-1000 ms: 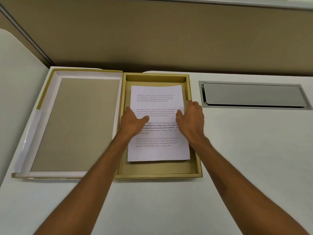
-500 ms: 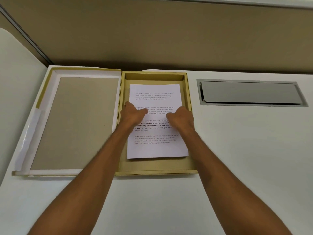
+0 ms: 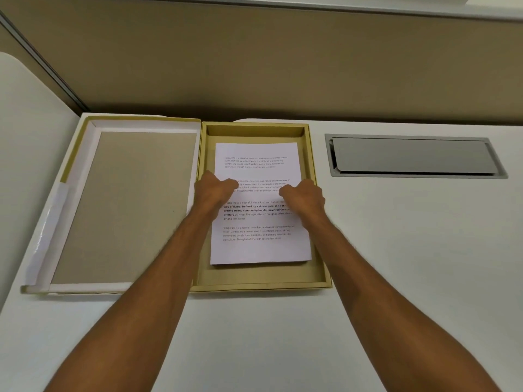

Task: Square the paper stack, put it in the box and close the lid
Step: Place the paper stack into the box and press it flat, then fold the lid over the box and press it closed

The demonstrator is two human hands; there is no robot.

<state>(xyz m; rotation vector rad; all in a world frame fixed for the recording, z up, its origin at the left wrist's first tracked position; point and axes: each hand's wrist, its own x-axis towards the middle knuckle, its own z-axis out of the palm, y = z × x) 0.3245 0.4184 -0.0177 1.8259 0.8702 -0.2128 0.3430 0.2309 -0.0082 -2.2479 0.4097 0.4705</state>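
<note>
A: How far along is the person?

B: Well past halfway, by the look of it. The paper stack (image 3: 259, 210) lies flat inside the box (image 3: 322, 275), printed side up, its edges looking even from here, so the squaring seems done and the placing nearly so.

A: Nearly?

B: Both hands are on it. The left hand (image 3: 213, 190) sits at the stack's 9 o'clock edge, the right hand (image 3: 304, 195) at its 3 o'clock edge, each with fingers curled under into a loose fist and knuckles resting on the top sheet. Neither grip is clamped on anything; they press or nudge rather than hold.

A: Does the stack sit centred?

B: Roughly. There is bare box floor showing at 12 o'clock and at 6 o'clock, and a narrower strip along the right wall. The left margin is hidden by the left hand and forearm.

A: And the lid?

B: The lid (image 3: 124, 205) lies wide open on the table (image 3: 396, 250), inner face up, at 9 o'clock of the box and touching it along the shared long edge, like a hinge. Nothing has been done to it yet.

A: So what is left?

B: In my judgement: lift the hands off the paper, reach to the lid's far left edge, and swing it over the box until it sits down on the walls. The metal cable hatch (image 3: 413, 157) at 2 o'clock plays no part.
</note>
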